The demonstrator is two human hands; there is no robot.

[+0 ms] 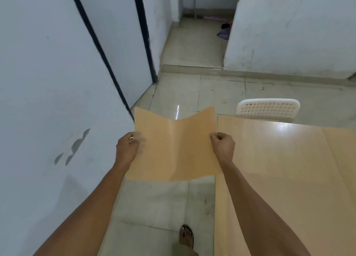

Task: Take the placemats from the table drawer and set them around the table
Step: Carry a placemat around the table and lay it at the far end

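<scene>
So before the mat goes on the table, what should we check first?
1. Left hand grips the placemat edge: ok.
2. Right hand pinches the opposite edge: ok.
3. Mat flat: not ok, it sags along a middle crease.
4. Mat over the table: not ok, it hangs mostly above the floor, beside the table's edge.
5. Near table surface bare for the mat: ok, though another mat seems to lie further right.
6. White chair out of the way: ok, it stands at the far side.
</scene>
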